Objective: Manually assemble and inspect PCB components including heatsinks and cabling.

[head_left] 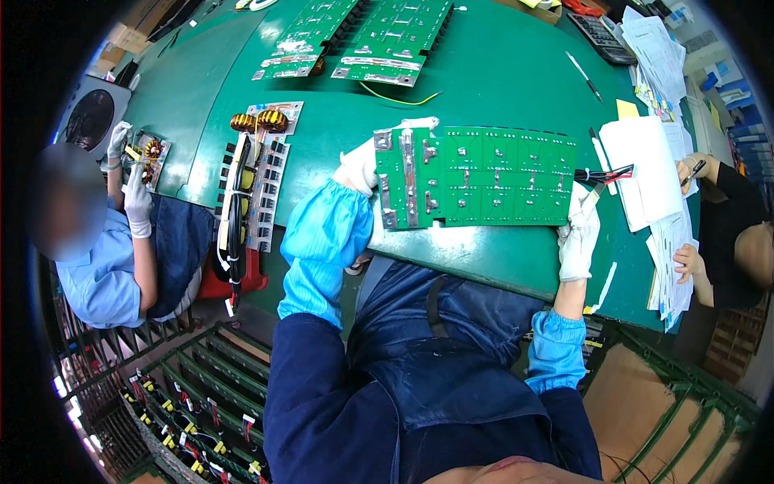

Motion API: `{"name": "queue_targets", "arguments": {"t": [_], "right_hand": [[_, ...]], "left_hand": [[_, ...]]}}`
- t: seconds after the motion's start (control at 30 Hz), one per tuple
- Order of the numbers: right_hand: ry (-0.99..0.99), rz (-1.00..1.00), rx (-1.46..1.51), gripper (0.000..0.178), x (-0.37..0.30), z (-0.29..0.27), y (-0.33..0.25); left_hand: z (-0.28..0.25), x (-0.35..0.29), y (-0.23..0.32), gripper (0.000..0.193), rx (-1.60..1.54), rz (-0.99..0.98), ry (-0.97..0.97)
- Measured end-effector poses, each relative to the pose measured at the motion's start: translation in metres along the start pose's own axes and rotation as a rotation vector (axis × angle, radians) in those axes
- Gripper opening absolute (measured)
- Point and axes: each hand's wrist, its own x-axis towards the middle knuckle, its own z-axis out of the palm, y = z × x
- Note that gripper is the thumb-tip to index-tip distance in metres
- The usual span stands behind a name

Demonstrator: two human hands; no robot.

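A long green circuit board is held up in front of me with its soldered side showing. My left hand, in a white glove, grips the board's left end; its fingers are partly hidden behind the board. On the opposite end, my right hand, also gloved, is closed at the lower right corner. A bundle of black and red wires comes out of the board's right edge, just above that hand. Light blue sleeve covers reach over both my forearms.
Left of me lies another board with copper coils and cables, overhanging the table edge. Two green boards rest at the back. Papers and a pen are at right. Co-workers sit on both sides; a rack of boards stands lower left.
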Motion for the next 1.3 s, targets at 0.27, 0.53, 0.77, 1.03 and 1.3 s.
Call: {"name": "queue_targets", "arguments": {"t": [0.27,0.53,0.77,1.03,1.3], "right_hand": [[-0.028,-0.033,0.016,0.035,0.000,-0.002,0.006],[-0.009,-0.021,0.032,0.036,0.003,-0.003,0.010],[-0.002,-0.024,-0.008,0.037,0.004,-0.006,0.013],[-0.006,0.007,0.037,0.029,0.001,-0.001,0.003],[-0.001,-0.002,-0.010,0.031,-0.001,-0.001,0.008]], "left_hand": [[0.003,-0.003,0.001,0.053,-0.065,-0.039,0.009],[0.007,0.001,0.001,0.053,-0.133,-0.076,0.007],[0.011,0.005,0.002,0.052,-0.192,-0.112,0.011],[0.011,0.002,0.007,0.052,-0.259,-0.149,0.023],[0.008,-0.005,0.007,0.052,-0.347,-0.169,0.034]]}}
